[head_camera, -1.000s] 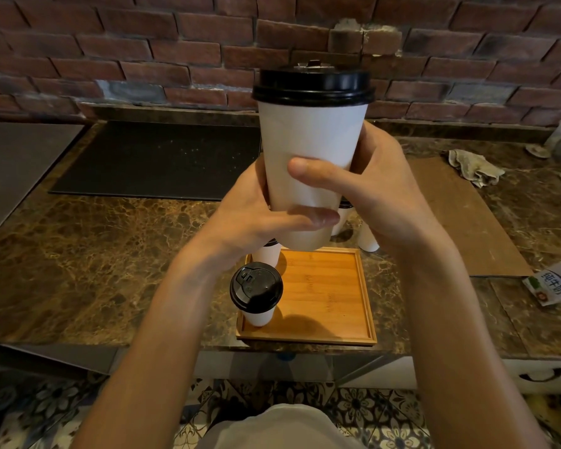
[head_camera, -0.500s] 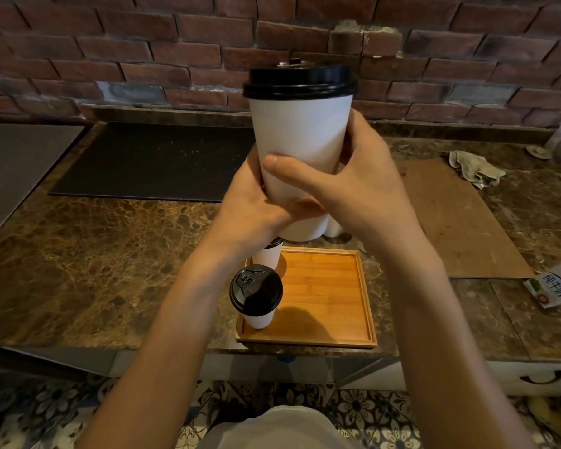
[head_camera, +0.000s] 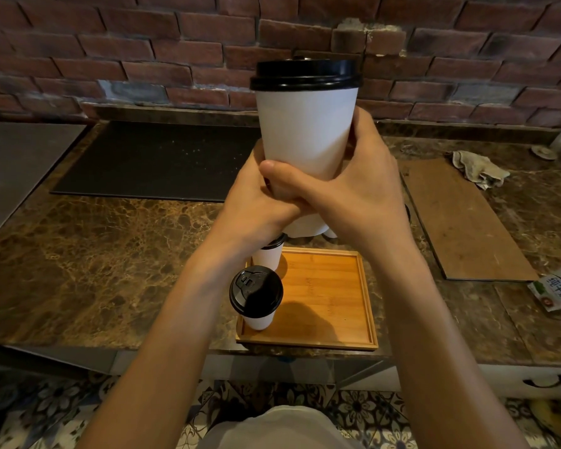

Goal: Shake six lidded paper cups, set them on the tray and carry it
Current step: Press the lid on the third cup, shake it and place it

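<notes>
A white paper cup (head_camera: 305,131) with a black lid is held upright in the air above the counter. My left hand (head_camera: 253,202) and my right hand (head_camera: 357,189) both wrap its lower half, thumbs overlapping in front. Below lies a square wooden tray (head_camera: 331,293) at the counter's front edge. One lidded cup (head_camera: 256,296) stands on the tray's near left corner. Another lidded cup (head_camera: 268,252) stands at the tray's far left corner, partly hidden by my left wrist. Bottoms of more cups (head_camera: 329,233) show behind my hands.
The brown marble counter (head_camera: 110,260) carries a black mat (head_camera: 156,160) at the back left, a wooden board (head_camera: 460,222) on the right with a rag (head_camera: 476,168) behind it, and a milk carton (head_camera: 557,291) at the far right. A brick wall rises behind.
The held cup shifted left and then a little back right and lower, staying upright. My right thumb slid further across the cup onto my left hand. Tray cups have not moved.
</notes>
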Demonstrator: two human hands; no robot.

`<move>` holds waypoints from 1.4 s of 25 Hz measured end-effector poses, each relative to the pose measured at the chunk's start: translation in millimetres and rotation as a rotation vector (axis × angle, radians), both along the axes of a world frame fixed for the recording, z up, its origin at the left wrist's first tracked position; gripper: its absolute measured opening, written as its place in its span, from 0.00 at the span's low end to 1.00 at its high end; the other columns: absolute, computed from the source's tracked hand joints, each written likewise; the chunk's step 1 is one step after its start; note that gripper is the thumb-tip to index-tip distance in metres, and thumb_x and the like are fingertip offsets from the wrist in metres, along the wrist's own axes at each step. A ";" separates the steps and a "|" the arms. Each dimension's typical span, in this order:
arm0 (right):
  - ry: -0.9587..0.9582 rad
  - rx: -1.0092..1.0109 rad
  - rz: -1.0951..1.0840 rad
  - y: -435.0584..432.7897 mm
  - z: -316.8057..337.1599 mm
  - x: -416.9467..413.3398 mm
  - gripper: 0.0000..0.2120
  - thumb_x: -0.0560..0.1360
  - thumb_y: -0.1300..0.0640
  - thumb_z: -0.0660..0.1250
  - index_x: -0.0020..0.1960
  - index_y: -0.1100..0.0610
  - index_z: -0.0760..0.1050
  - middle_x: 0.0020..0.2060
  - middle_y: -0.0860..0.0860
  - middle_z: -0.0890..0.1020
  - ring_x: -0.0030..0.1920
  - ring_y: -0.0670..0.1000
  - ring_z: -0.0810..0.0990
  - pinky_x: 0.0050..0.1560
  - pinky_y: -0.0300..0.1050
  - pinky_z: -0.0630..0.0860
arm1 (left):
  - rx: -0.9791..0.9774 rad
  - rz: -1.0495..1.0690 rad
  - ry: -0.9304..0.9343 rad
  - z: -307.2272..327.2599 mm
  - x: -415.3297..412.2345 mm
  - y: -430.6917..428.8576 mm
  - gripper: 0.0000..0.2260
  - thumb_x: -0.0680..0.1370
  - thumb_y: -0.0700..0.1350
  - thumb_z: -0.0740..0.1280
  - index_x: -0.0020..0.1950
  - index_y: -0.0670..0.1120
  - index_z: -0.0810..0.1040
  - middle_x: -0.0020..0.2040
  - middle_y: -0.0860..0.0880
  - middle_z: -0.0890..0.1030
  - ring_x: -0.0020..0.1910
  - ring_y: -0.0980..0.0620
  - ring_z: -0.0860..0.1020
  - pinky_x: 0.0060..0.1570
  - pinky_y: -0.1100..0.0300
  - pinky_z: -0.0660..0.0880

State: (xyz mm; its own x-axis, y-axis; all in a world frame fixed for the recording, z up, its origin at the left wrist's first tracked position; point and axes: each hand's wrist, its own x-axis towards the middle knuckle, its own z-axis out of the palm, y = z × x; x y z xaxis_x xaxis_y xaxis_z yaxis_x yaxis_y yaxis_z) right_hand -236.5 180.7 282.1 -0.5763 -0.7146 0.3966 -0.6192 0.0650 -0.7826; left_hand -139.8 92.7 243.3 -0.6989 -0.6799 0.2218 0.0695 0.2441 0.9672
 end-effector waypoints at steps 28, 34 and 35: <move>-0.217 0.004 0.283 11.2 15.0 -20.8 0.38 0.62 0.46 0.77 0.68 0.54 0.67 0.56 0.45 0.77 0.55 0.43 0.78 0.51 0.42 0.81 | -0.002 -0.148 0.002 10.5 0.8 -1.5 0.29 0.64 0.42 0.75 0.61 0.56 0.69 0.58 0.52 0.77 0.57 0.56 0.78 0.49 0.64 0.77; -0.186 -0.013 0.161 6.2 13.8 -14.7 0.36 0.66 0.46 0.78 0.68 0.53 0.66 0.57 0.45 0.75 0.56 0.44 0.77 0.53 0.45 0.81 | -0.015 -0.015 0.090 7.7 -7.0 5.6 0.28 0.65 0.41 0.76 0.59 0.56 0.69 0.54 0.56 0.78 0.54 0.63 0.79 0.44 0.71 0.76; -0.176 -0.013 0.141 5.4 13.2 -14.1 0.36 0.66 0.45 0.78 0.68 0.53 0.66 0.56 0.44 0.75 0.56 0.44 0.77 0.53 0.45 0.80 | -0.024 0.003 0.093 6.6 -8.2 5.9 0.29 0.66 0.41 0.77 0.61 0.54 0.68 0.56 0.55 0.78 0.55 0.62 0.78 0.45 0.70 0.76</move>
State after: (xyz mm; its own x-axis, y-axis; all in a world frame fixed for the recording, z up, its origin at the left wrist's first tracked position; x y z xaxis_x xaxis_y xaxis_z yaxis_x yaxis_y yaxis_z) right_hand -250.6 186.1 295.3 -0.5325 -0.7883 0.3083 -0.4753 -0.0229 -0.8795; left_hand -148.0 98.6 249.9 -0.6726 -0.6756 0.3019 0.1578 0.2677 0.9505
